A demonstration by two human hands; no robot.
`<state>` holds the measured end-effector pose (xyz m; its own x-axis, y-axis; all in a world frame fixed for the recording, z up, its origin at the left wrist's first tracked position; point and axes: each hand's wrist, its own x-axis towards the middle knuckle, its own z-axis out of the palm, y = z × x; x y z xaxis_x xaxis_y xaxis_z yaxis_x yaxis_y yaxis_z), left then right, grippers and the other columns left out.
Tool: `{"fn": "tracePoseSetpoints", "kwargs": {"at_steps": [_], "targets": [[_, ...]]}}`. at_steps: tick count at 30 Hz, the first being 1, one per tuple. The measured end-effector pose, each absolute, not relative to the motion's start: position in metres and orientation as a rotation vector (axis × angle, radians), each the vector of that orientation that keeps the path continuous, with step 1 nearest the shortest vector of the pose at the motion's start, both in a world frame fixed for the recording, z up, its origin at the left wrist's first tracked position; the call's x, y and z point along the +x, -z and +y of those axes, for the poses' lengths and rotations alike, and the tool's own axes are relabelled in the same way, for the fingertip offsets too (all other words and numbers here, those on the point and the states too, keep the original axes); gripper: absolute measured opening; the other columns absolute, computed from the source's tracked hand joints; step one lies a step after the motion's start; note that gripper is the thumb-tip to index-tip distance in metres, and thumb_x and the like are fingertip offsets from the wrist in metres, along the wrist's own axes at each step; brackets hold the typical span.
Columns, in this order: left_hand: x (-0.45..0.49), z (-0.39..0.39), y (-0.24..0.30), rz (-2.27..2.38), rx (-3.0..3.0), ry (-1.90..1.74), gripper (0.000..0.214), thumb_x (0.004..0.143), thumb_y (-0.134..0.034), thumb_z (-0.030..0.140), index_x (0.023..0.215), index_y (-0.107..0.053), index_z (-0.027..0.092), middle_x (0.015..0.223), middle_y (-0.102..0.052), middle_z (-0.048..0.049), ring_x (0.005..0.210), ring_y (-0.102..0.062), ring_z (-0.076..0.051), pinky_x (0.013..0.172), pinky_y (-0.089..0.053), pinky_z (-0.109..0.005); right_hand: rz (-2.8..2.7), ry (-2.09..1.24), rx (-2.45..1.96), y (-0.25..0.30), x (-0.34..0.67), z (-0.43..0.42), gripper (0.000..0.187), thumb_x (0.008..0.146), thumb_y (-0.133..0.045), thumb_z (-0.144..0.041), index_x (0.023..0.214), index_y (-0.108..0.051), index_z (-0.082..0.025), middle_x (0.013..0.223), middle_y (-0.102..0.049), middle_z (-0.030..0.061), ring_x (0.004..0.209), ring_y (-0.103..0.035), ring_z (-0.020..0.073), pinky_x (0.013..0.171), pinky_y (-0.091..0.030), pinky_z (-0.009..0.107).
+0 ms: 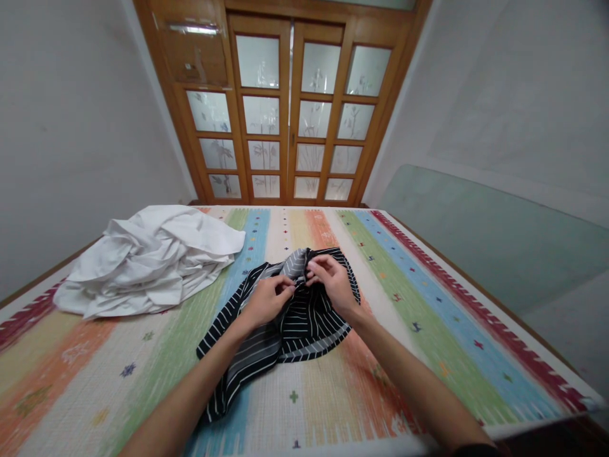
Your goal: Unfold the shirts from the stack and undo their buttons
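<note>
A black garment with white stripes [309,324] lies bunched in the middle of the table, its greyer inner side showing in places. My left hand [269,301] pinches a fold near the garment's upper middle, thumb against fingers. Just to the right, my right hand [332,279] is also closed in a pinch on the cloth by the dark opening. Both sets of fingertips are close together. The exact bit of fabric between them is too small to make out.
A crumpled white cloth [157,260] lies on the table's left side. Colourful striped cloth [419,273] covers the table. Behind stand wooden doors with glass panes [290,114]. A pale green panel [490,222] leans along the right wall.
</note>
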<state>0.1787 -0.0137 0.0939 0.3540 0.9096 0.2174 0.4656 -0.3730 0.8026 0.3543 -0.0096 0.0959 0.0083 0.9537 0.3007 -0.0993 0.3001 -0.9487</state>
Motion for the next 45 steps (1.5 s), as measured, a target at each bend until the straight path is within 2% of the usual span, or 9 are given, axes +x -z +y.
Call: {"fn": "tracePoseSetpoints", "kwargs": {"at_steps": [4, 8, 13, 16, 24, 34, 45], "targets": [[0.181, -0.016, -0.093, 1.156, 1.952, -0.934, 0.02, 0.084, -0.051, 0.031, 0.083, -0.066, 0.017, 0.074, -0.066, -0.0023, 0.067, -0.057, -0.016, 0.066, -0.043, -0.029, -1.543, -0.908, -1.155, -0.076, 0.359, -0.015, 0.031, 0.074, -0.07, -0.046, 0.072, -0.064, -0.016, 0.064, -0.061, 0.0017, 0.049, -0.051, 0.0109, 0.042, -0.041, 0.022], [0.18, -0.018, -0.091, 1.158, 1.971, -0.969, 0.019, 0.085, -0.051, 0.03, 0.084, -0.066, 0.018, 0.08, -0.068, -0.0031, 0.072, -0.059, -0.016, 0.069, -0.044, -0.03, -1.609, -0.909, -1.2, -0.067, 0.36, -0.015, 0.03, 0.078, -0.065, -0.045, 0.073, -0.066, -0.015, 0.058, -0.06, 0.0014, 0.044, -0.048, 0.0103, 0.039, -0.037, 0.022], [0.181, -0.018, -0.089, 1.181, 1.908, -0.988, 0.02, 0.084, -0.055, 0.032, 0.084, -0.069, 0.018, 0.079, -0.07, -0.0038, 0.072, -0.061, -0.017, 0.069, -0.046, -0.031, -1.539, -1.151, -1.098, -0.073, 0.358, -0.012, 0.038, 0.076, -0.064, -0.052, 0.069, -0.063, -0.015, 0.057, -0.06, 0.0004, 0.04, -0.05, 0.01, 0.039, -0.04, 0.022], [0.182, -0.017, -0.087, 1.139, 1.863, -0.962, 0.023, 0.082, -0.059, 0.035, 0.089, -0.072, 0.018, 0.081, -0.072, -0.0045, 0.072, -0.063, -0.019, 0.07, -0.049, -0.032, -1.52, -1.186, -1.056, -0.076, 0.357, -0.013, 0.04, 0.075, -0.065, -0.055, 0.066, -0.061, -0.015, 0.057, -0.06, 0.0005, 0.042, -0.052, 0.0105, 0.042, -0.042, 0.023], [0.182, -0.013, -0.081, 1.055, 1.781, -0.949, 0.025, 0.079, -0.061, 0.035, 0.09, -0.076, 0.019, 0.091, -0.075, -0.0063, 0.081, -0.066, -0.022, 0.077, -0.051, -0.036, -1.703, -0.865, -1.174, -0.067, 0.362, -0.013, 0.036, 0.085, -0.058, -0.049, 0.068, -0.06, -0.017, 0.059, -0.062, 0.0022, 0.048, -0.057, 0.0137, 0.049, -0.043, 0.025], [0.188, -0.013, -0.072, 1.083, 1.653, -0.973, 0.024, 0.076, -0.061, 0.034, 0.085, -0.076, 0.017, 0.077, -0.072, -0.0045, 0.069, -0.06, -0.018, 0.065, -0.048, -0.03, -1.728, -0.614, -1.207, -0.056, 0.359, -0.011, 0.032, 0.086, -0.057, -0.041, 0.063, -0.057, -0.019, 0.058, -0.06, 0.0028, 0.051, -0.054, 0.0162, 0.052, -0.04, 0.027], [0.193, -0.016, -0.07, 1.148, 1.416, -1.021, 0.025, 0.074, -0.062, 0.033, 0.086, -0.076, 0.016, 0.069, -0.067, -0.0026, 0.056, -0.05, -0.012, 0.054, -0.038, -0.026, -1.611, -0.709, -1.149, -0.044, 0.358, -0.018, 0.031, 0.085, -0.059, -0.047, 0.072, -0.06, -0.019, 0.067, -0.062, 0.0035, 0.061, -0.057, 0.0174, 0.058, -0.046, 0.028]]}}
